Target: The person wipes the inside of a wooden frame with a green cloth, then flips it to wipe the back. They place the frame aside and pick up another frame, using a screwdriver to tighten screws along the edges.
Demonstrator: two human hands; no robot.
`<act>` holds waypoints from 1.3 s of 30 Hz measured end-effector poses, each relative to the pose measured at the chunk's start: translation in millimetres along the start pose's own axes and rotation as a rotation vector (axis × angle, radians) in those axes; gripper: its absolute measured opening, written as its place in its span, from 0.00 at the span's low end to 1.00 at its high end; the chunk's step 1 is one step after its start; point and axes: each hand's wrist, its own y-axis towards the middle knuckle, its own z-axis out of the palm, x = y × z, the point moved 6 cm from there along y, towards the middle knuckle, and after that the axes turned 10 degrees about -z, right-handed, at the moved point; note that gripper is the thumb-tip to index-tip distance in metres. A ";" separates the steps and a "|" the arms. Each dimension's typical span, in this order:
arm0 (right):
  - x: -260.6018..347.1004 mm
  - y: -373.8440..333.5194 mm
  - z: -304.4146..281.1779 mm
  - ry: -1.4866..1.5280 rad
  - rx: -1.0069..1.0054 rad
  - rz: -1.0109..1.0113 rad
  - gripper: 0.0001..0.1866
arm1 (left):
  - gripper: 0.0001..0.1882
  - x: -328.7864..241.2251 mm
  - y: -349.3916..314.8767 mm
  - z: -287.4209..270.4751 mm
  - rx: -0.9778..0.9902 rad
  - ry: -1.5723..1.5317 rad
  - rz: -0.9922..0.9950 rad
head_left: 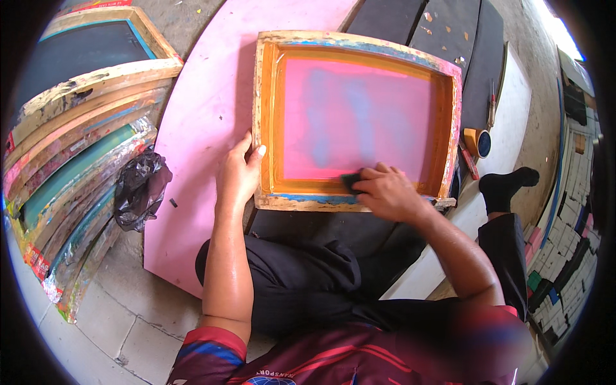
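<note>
A wooden screen-printing frame (pixel 356 203) lies in front of me. Brown tape lines its inner edges. Its mesh (pixel 398 109) looks pink, with hazy blue-grey smears across it. My left hand (pixel 239 168) grips the frame's left side, thumb on top of the wood. Near the lower inside edge, my right hand (pixel 390 191) presses a small dark pad (pixel 351 183) against the mesh, fingers closed around it. The pad looks like a sponge or folded cloth; its exact kind is unclear.
Several stacked frames (pixel 83 106) stand at left, beside a crumpled black plastic bag (pixel 142 189). Under my frame are a pink board (pixel 192 128) and a black slatted surface (pixel 443 32). At right lie a tape roll (pixel 477 142) and a red-handled tool (pixel 470 165), near my socked foot (pixel 504 187).
</note>
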 end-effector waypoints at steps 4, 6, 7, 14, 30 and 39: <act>50.0 48.0 14.7 0.035 -0.094 -0.114 0.23 | 0.30 -2.7 -1.9 -0.1 0.059 -0.046 -0.049; 68.6 73.3 21.8 0.051 -0.053 -0.116 0.25 | 0.31 -1.9 -1.8 0.1 0.074 -0.048 -0.057; 77.1 84.0 24.2 0.058 -0.031 -0.116 0.26 | 0.31 -1.4 -1.1 0.4 0.062 -0.030 -0.043; 98.2 115.2 34.9 0.015 -0.077 -0.187 0.28 | 0.27 -2.3 0.1 -2.4 0.016 0.023 0.012; 50.2 18.9 7.2 -0.096 -0.156 0.041 0.22 | 0.30 -1.0 2.8 4.8 0.157 -0.214 -0.022; -47.0 -87.0 -14.1 -0.475 -0.088 0.348 0.23 | 0.25 10.7 12.7 8.0 0.046 -0.176 0.150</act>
